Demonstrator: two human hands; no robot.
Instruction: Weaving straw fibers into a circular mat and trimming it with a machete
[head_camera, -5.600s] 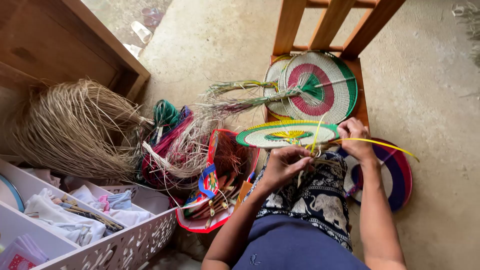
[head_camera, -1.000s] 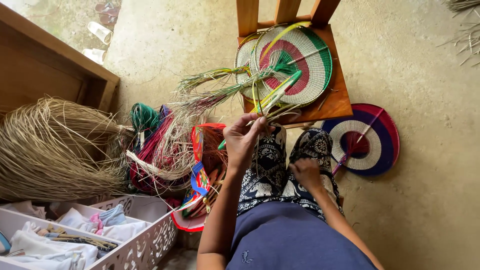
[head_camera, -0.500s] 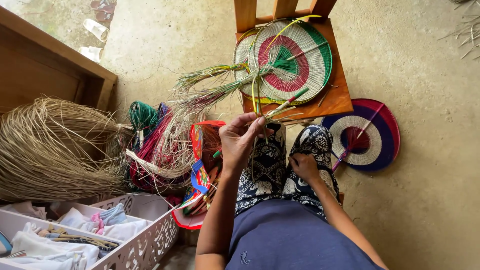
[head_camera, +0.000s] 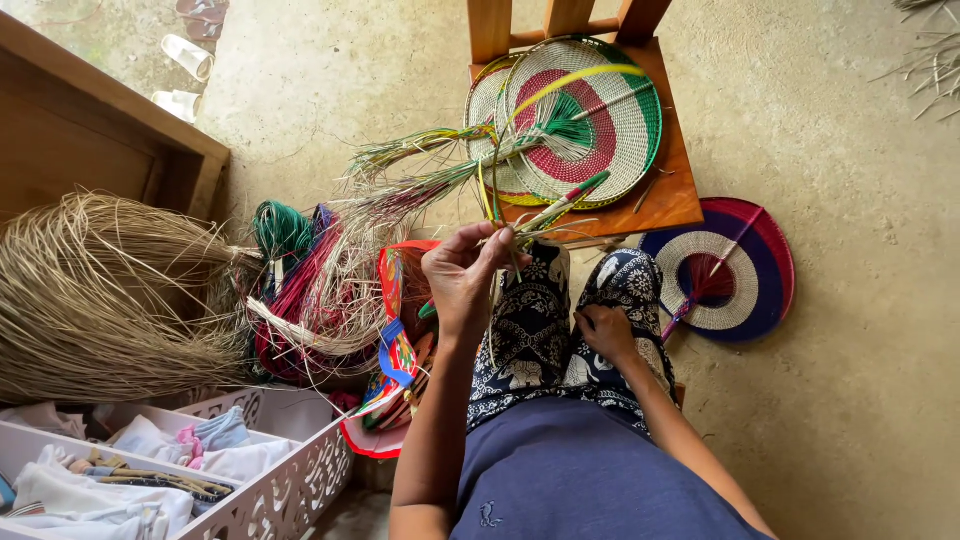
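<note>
- The fingers (head_camera: 478, 250) of the left hand (head_camera: 462, 278) are pinched together on a bunch of thin strips (head_camera: 520, 215), green, yellow and pale. The strips stand up in front of the knees, just before the wooden chair (head_camera: 660, 200).
- Far left lies a big heap of dry straw (head_camera: 100, 290). Loose bits could catch on the strips and mix in.
- Below it sits a white basket (head_camera: 290, 480) with folded cloths. It is well away from both hands.
- Beside the left arm are bundles of coloured fibre (head_camera: 300, 290) and a red bag (head_camera: 395, 340). They are close, so an elbow could knock them over.
- One long yellow strip (head_camera: 560, 85) bends up over the round woven fans (head_camera: 585, 120) on the chair. If the pinch goes loose, I think it could spring out and the weave could come undone.
- The right hand (head_camera: 605, 330) rests on the knee with its fingers curled. I cannot tell if it holds anything.
- On the floor at the right lies a blue and red fan (head_camera: 740, 270), near the knee. A foot could step on it.
</note>
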